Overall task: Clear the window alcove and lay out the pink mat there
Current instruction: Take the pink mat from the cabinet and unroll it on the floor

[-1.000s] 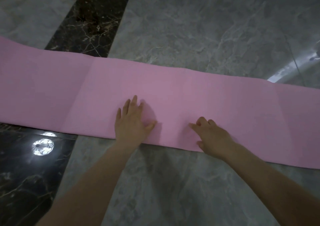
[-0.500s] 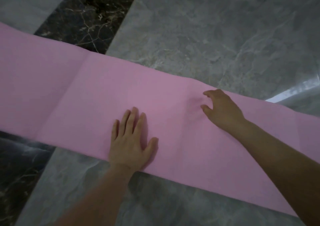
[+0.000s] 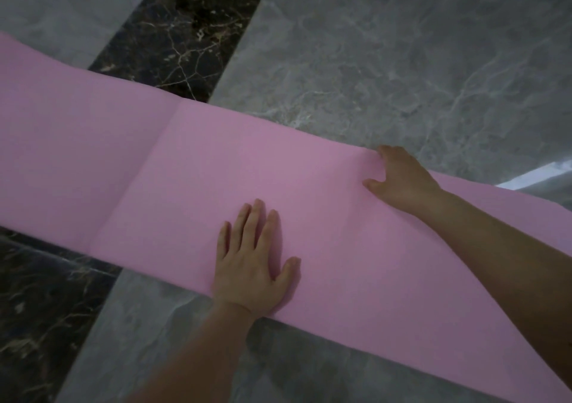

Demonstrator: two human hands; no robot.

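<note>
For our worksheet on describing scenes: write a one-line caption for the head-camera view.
Left hand pressed flat on the pink mat, right hand at its far edge, on the marble floor.

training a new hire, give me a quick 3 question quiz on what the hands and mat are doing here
1. True or false: the left hand lies flat on the pink mat.
2. Where is the right hand? A) at the mat's far edge B) on bare floor C) in the air
3. What dark band does the mat cross?

Key: 1 true; 2 A; 3 the black marble strip in the grey floor.
</note>
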